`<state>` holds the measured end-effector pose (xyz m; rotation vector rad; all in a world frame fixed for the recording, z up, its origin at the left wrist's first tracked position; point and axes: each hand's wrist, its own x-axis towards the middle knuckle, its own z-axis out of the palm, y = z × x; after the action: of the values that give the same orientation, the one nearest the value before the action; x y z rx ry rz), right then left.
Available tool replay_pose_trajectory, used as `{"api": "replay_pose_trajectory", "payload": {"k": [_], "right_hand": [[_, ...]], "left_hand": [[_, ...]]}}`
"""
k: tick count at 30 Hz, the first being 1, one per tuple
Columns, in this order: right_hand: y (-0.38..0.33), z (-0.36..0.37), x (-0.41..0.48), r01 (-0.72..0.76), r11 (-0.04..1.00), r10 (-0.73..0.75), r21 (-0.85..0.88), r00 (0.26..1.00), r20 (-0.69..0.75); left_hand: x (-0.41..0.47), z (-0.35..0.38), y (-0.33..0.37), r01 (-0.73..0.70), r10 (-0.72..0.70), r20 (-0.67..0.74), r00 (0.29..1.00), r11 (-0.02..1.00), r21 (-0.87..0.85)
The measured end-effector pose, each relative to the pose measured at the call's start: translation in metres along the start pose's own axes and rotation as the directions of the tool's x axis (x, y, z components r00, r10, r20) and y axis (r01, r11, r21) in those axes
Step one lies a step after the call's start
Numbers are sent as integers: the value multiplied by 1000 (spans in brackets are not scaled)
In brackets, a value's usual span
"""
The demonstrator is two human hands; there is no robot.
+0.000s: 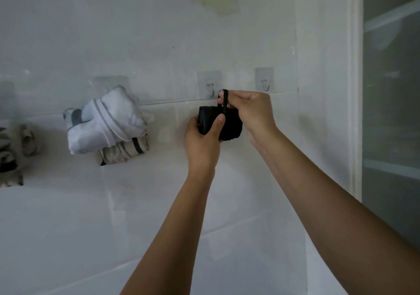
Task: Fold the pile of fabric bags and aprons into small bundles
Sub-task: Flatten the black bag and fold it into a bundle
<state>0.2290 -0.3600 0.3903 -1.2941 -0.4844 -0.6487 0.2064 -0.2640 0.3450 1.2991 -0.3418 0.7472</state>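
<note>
Left hand (pixel 202 140), right hand (pixel 250 110) on black bundle (pixel 230 125)

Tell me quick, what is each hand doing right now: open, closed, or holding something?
Left hand: grips the black bundle.
Right hand: pinches the black loop that stands up from the bundle.

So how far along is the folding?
Done: white bundle and beige bundle hang folded at left. In hand: black bundle, left hand grips it, right hand pinches its loop beside a bare hook. Left: likely hanging it; no unfolded pile in view.
</note>
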Motion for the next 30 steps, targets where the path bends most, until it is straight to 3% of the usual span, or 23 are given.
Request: {"api": "replay_pose_trajectory", "payload": {"k": [5,9,14,18,21,26,30], "right_hand": [[-1,9,20,58,989,-65,-137,997,-49],[-12,13,26,139,919,-126,-368,990,59],[-22,19,29,249,744,-176,-620,968,178],[-28,28,32,457,563,-167,-688,879,447],[-27,20,31,486,603,-181,-632,855,485],[-6,-11,7,399,723,-196,-564,902,386],[1,-29,-9,376,772,-130,-512,883,451]], "left_hand": [[9,9,8,57,-57,-9,998,998,-37],[10,4,8,100,-101,-17,995,994,-43],[8,-3,7,124,-125,-20,992,990,-61],[5,-3,6,128,-131,-31,991,988,-90],[3,-7,3,85,-85,-30,996,996,-23],[-5,-25,-3,37,-47,48,998,979,199],[-1,-36,-3,-136,97,102,990,846,515]]}}
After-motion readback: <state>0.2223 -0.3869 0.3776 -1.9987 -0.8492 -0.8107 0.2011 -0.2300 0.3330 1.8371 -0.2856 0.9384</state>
